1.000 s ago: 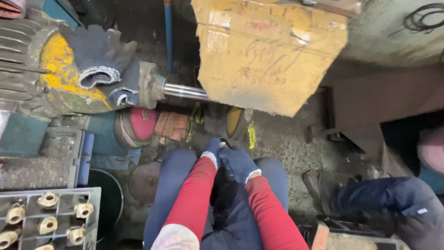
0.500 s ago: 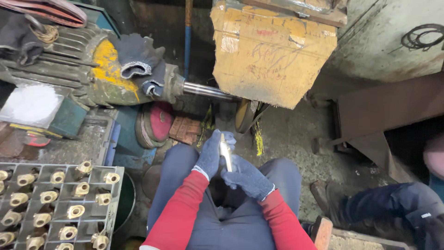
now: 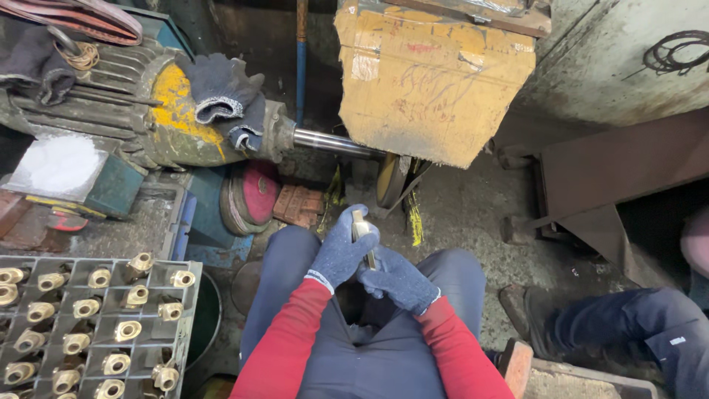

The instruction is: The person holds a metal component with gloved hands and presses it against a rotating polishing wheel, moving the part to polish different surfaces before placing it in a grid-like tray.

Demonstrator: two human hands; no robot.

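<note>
Both my hands wear dark blue knit gloves and meet above my lap. My left hand [image 3: 341, 251] grips the upper part of a small shiny metal piece [image 3: 362, 235]. My right hand [image 3: 400, 279] closes around the piece's lower end, just below and to the right. The piece stands nearly upright between the two hands. Ahead of them a polishing wheel [image 3: 390, 179] sits on a steel shaft [image 3: 334, 142], half hidden under a worn yellow cover [image 3: 432, 77].
A grey tray [image 3: 187, 275] with several brass fittings stands at lower left. A motor [image 3: 125, 111] with gloves draped on it lies at upper left, red discs [image 3: 255, 196] below it. Another person's leg and shoe [image 3: 620, 325] are at lower right.
The view has shifted, bringing more of the brass-fitting tray in. My hands rose from my lap and now hold the metal piece upright a little nearer the wheel.
</note>
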